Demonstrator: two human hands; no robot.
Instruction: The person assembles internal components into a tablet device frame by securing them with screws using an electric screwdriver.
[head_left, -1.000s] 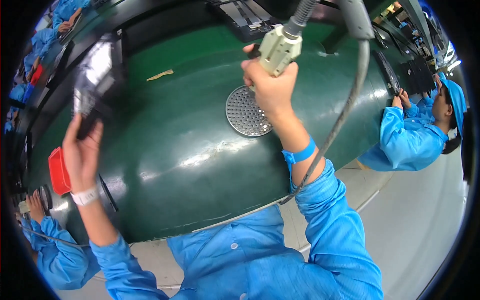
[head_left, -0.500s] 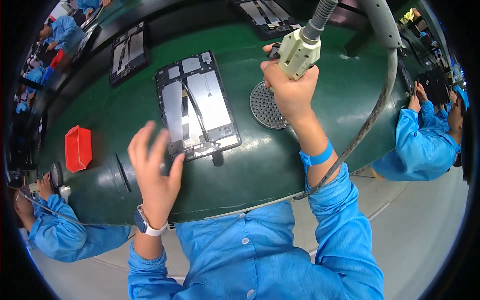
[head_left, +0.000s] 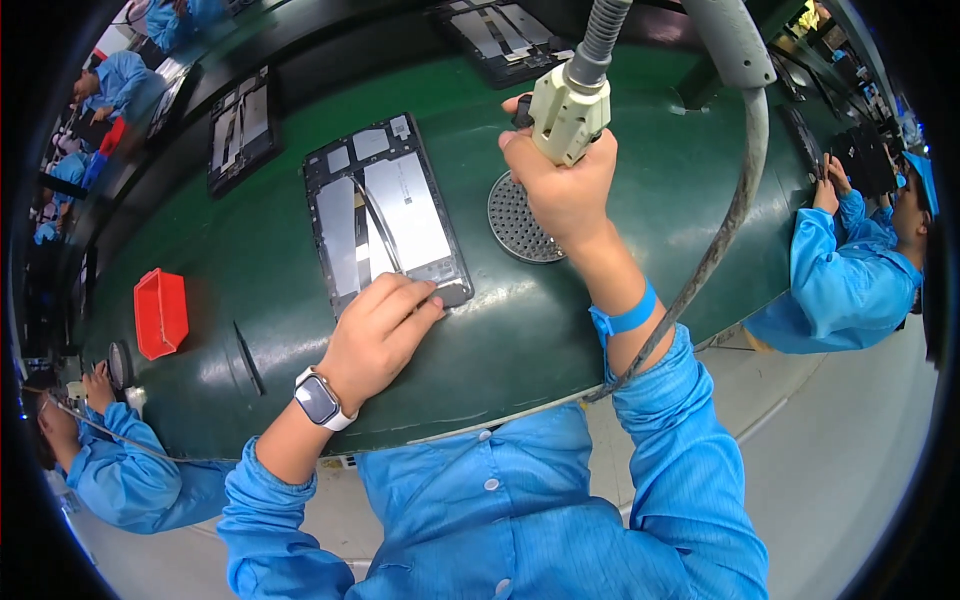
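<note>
An opened tablet (head_left: 408,200) lies back-side up on the green bench, showing silver plates, a dark ribbon cable and a black frame. My left hand (head_left: 375,335) is closed on its near end, fingers bent over the edge and hiding part of that end. To the right, my right hand (head_left: 570,190) is wrapped round a cream electric screwdriver (head_left: 565,115) with a grey spring-like sleeve on top. Its working tip is hidden below my hand. Partly beneath that hand sits a round, dark perforated dish (head_left: 518,220).
A red plastic bin (head_left: 160,315) and a thin black tool (head_left: 247,358) lie left. Other opened tablets stand farther back, one at the left (head_left: 243,130) and one in the middle (head_left: 500,40). A thick grey cable (head_left: 735,225) hangs beside my right arm. Co-workers in blue sit on both sides.
My left hand has moved from open beside the tablet onto its near end, fingers now bent. My right hand and the screwdriver have shifted slightly left in the picture.
</note>
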